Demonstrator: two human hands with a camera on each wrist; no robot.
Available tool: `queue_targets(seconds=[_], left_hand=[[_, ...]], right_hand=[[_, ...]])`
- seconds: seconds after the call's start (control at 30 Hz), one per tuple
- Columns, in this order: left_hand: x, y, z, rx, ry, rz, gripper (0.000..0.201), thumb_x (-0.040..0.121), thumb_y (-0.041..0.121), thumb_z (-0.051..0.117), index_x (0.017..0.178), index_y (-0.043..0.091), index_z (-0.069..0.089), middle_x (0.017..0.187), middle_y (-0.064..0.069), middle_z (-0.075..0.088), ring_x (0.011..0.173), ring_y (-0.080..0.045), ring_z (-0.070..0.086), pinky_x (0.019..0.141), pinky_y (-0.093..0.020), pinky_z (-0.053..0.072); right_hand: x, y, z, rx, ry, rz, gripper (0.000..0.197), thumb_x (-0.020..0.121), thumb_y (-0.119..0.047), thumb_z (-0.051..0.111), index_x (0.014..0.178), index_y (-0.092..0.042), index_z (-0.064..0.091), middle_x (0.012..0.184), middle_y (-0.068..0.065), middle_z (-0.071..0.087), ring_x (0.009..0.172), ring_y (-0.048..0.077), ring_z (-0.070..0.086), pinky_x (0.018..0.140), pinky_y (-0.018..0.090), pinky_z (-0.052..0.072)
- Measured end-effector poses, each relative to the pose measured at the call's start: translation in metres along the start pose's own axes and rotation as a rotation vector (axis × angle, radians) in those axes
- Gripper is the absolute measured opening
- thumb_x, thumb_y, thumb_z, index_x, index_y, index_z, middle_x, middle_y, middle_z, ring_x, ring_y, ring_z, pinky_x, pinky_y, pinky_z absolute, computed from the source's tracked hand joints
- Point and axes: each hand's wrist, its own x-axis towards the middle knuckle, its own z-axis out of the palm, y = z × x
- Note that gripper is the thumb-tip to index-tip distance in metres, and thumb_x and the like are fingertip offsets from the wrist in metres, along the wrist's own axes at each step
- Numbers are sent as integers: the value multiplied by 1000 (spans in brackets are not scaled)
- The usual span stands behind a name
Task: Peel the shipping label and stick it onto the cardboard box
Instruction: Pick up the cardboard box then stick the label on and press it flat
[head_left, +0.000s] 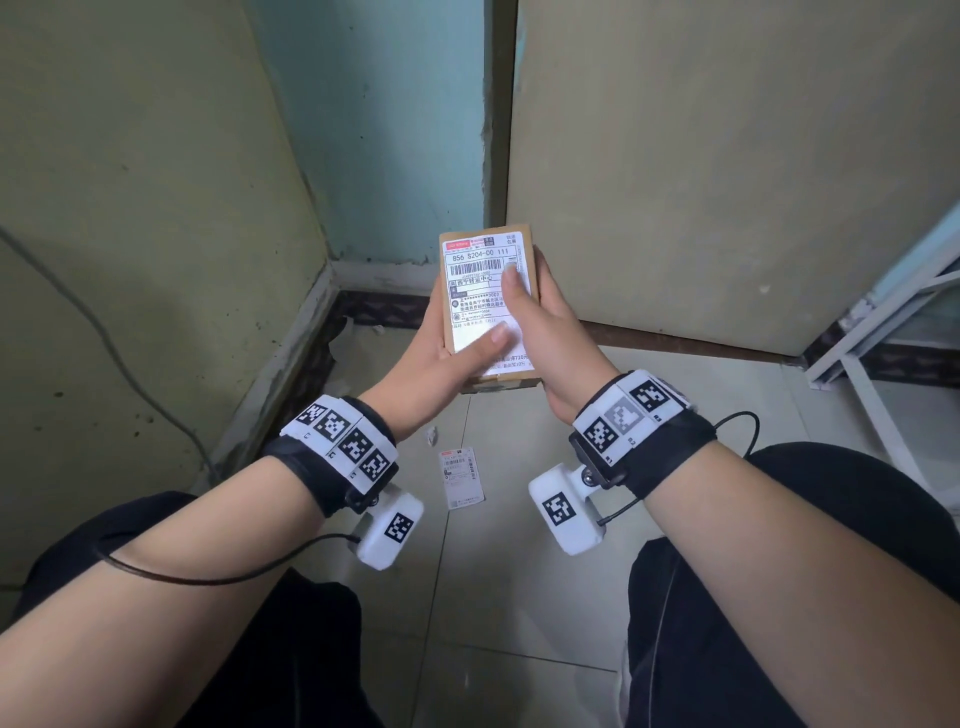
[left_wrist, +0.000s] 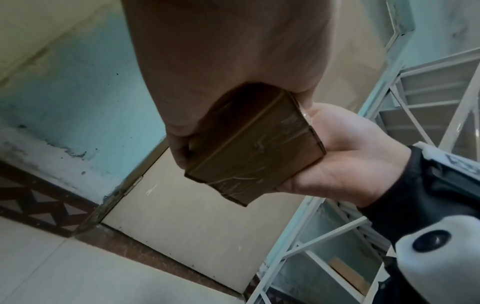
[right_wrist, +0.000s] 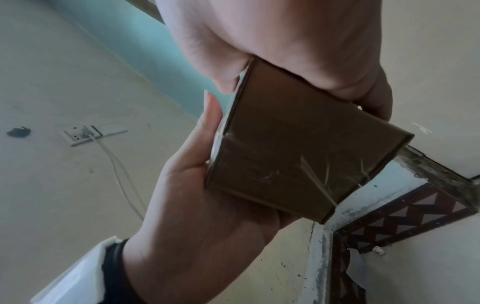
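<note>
A small brown cardboard box (head_left: 524, 236) is held up over the floor between both hands. A white shipping label (head_left: 480, 291) with barcode and print lies on its top face. My left hand (head_left: 447, 353) grips the box from the left, with its thumb lying across the label's lower part. My right hand (head_left: 543, 322) grips the right side, and its thumb presses on the label near the barcode. The wrist views show the box's taped underside (left_wrist: 259, 148) (right_wrist: 298, 148) with fingers of both hands curled beneath it.
A second printed slip (head_left: 464, 478) and a paper scrap (head_left: 431, 435) lie on the tiled floor below the hands. A white metal rack (head_left: 883, 332) stands at the right. Walls and a door panel close the corner ahead. A cable (head_left: 104, 338) runs down the left wall.
</note>
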Motion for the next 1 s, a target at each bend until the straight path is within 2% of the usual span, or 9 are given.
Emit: queue_targets(seconds=[0.13, 0.27, 0.33, 0.47, 0.53, 0.63, 0.73, 0.83, 1.0], left_hand=[[-4, -1, 1, 30, 26, 27, 51, 107, 10, 39, 155, 15, 24, 150, -1, 48, 137, -17, 49, 111, -40, 42], [-5, -4, 3, 4, 158, 47, 41, 109, 20, 37, 150, 16, 41, 142, -3, 58, 131, -23, 56, 110, -52, 41], [-3, -5, 5, -23, 184, 27, 40, 109, 25, 35, 148, 17, 45, 140, -5, 59, 129, -25, 57, 109, -54, 41], [-1, -6, 2, -119, 276, -16, 44, 107, 37, 36, 139, 13, 55, 130, -12, 66, 122, -35, 61, 102, -54, 45], [2, -4, 0, -232, 310, -73, 50, 106, 45, 33, 138, 14, 56, 132, -13, 65, 123, -34, 61, 105, -58, 42], [3, -1, -4, -299, 212, -104, 51, 107, 45, 30, 145, 17, 48, 140, -12, 59, 128, -35, 56, 107, -61, 39], [0, -3, -6, -225, 81, -61, 45, 106, 35, 40, 149, 22, 40, 144, -13, 53, 129, -40, 53, 98, -68, 43], [0, -4, -9, -240, 41, -64, 45, 107, 30, 39, 151, 23, 36, 147, -12, 51, 131, -41, 51, 100, -68, 41], [0, 1, -9, -269, 7, -66, 51, 104, 32, 30, 153, 22, 32, 149, -14, 48, 126, -38, 52, 93, -51, 46]], right_hand=[[-2, -7, -4, 49, 29, 17, 40, 111, -50, 44, 149, -39, 49, 132, -7, 75, 117, 16, 75, 99, 45, 62], [-3, -11, -7, 147, 67, 67, 45, 110, -56, 41, 148, -35, 54, 132, -4, 76, 118, 22, 76, 102, 50, 59], [-5, -12, -7, 144, 56, 64, 39, 110, -47, 49, 144, -30, 57, 130, -3, 77, 117, 21, 76, 101, 48, 60], [-9, -15, -10, 127, -29, 31, 37, 105, -27, 67, 141, -23, 60, 131, 2, 77, 121, 23, 74, 108, 47, 57], [-10, -19, -15, 98, -109, 26, 36, 100, -16, 73, 134, -26, 64, 128, 3, 78, 120, 22, 74, 105, 40, 59], [-12, -25, -20, 74, -175, 10, 34, 98, -6, 74, 120, -31, 68, 118, -2, 80, 107, 14, 76, 90, 27, 61], [-14, -27, -22, 61, -180, -3, 42, 97, -5, 74, 131, -28, 66, 127, 4, 78, 108, 16, 76, 89, 26, 61], [-14, -30, -27, 69, -203, 4, 46, 97, -3, 73, 134, -27, 64, 129, 5, 77, 106, 16, 77, 85, 25, 61], [-13, -33, -37, 94, -241, 32, 55, 97, 3, 69, 145, -21, 58, 136, 13, 73, 115, 24, 74, 91, 31, 62]])
